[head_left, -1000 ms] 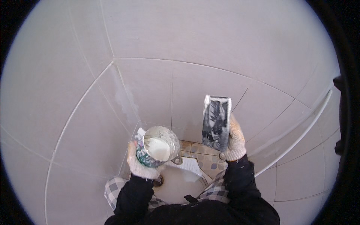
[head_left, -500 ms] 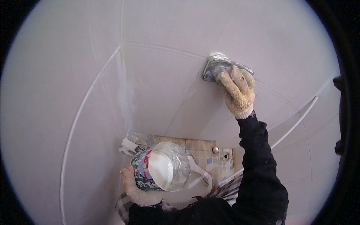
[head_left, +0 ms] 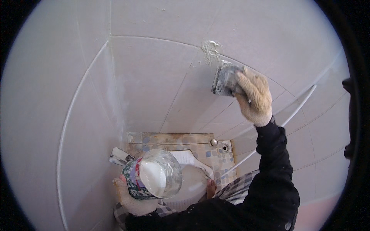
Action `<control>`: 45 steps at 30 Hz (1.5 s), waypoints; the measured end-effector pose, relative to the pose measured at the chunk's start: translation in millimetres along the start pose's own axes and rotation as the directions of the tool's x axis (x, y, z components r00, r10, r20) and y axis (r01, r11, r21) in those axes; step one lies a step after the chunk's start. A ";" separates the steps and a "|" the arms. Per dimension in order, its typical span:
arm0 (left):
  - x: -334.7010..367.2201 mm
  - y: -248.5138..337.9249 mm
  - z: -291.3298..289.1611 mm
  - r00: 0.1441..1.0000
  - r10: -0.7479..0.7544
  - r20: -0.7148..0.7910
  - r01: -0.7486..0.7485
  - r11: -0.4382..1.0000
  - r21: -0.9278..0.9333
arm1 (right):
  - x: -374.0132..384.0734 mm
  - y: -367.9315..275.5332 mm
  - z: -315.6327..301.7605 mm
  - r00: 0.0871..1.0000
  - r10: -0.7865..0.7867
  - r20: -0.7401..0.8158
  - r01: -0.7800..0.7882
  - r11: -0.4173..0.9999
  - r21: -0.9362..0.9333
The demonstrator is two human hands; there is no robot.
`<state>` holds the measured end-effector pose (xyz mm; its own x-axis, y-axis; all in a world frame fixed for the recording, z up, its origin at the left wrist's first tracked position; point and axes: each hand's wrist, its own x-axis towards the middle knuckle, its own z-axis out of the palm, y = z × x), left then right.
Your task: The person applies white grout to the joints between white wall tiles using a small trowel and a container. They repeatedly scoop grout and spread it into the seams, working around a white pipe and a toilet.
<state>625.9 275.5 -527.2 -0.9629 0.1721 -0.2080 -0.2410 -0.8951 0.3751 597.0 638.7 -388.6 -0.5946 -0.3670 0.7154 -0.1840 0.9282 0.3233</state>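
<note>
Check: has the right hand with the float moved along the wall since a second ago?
Yes. The right hand and grout float went up from beside the tub to the tile joint.

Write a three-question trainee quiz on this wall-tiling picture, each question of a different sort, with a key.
1. True or false: the right hand presses a grey float flat against the tiled wall.
2. What does the left hand hold? A) a brush B) a bowl of white paste C) a tile
3. Fill in: the rough blob of grout sits just ____ the float.

Key: 1 true; 2 B; 3 above.
</note>
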 end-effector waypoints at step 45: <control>-44.9 11.2 11.6 0.998 0.052 -0.035 -0.054 0.996 -0.076 | 9.4 1.1 -32.1 0.993 0.054 -0.105 -0.014 0.939 0.344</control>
<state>665.1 262.5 -503.2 -0.9692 0.1109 -0.2198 -0.1783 -0.9319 0.3160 616.3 634.4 -361.6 -0.5180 -0.3209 0.7929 -0.4330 0.8978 0.0805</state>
